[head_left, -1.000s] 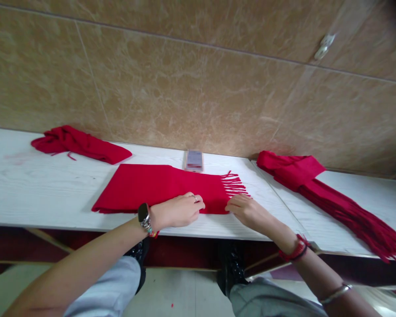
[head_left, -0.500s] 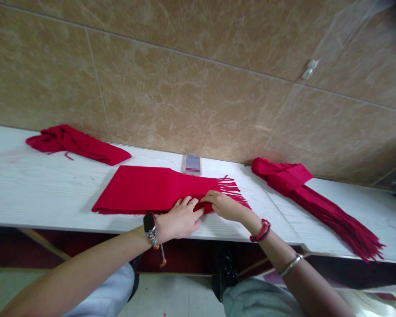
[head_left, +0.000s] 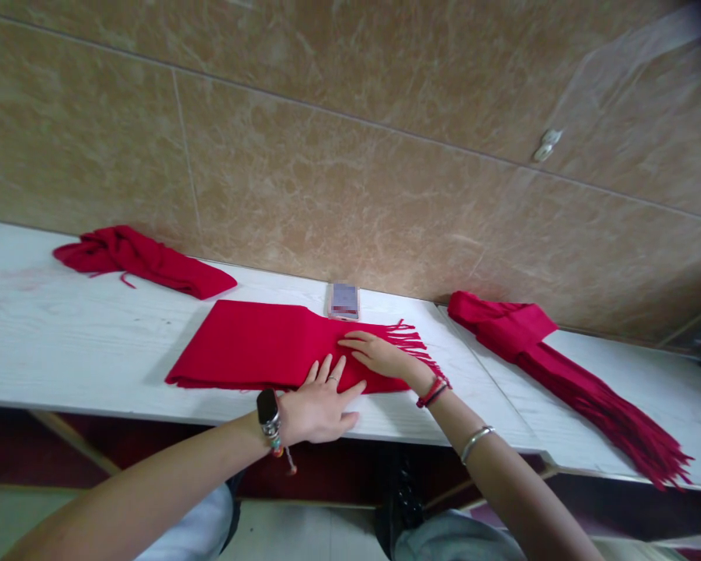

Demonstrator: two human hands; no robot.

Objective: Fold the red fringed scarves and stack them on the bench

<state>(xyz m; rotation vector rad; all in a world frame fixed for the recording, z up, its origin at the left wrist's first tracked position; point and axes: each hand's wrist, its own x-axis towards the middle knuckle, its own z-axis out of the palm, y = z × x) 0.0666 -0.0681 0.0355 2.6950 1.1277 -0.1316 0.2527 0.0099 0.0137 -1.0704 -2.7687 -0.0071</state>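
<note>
A red scarf [head_left: 251,343] lies folded flat on the white table, its fringe pointing right. My left hand [head_left: 318,405] rests with spread fingers on the near edge of the scarf, about its middle; a ring is on one finger and a watch on the wrist. My right hand [head_left: 379,357] lies flat on the fringed part, fingers stretched to the left, palm down. Neither hand grips the cloth. Part of the scarf's near edge is hidden under my left hand.
Behind the scarf a phone [head_left: 344,301] lies near the wall. One more red scarf [head_left: 146,261] sits bunched at the back left, and another [head_left: 561,366] lies knotted or folded on the right, fringe toward the front edge. A tiled wall [head_left: 327,171] closes off the white table [head_left: 82,343] behind.
My right hand has let go of the scarf's near edge and moved back onto the cloth, lying flat. The left hand's fingers have spread wider. The view has shifted slightly.
</note>
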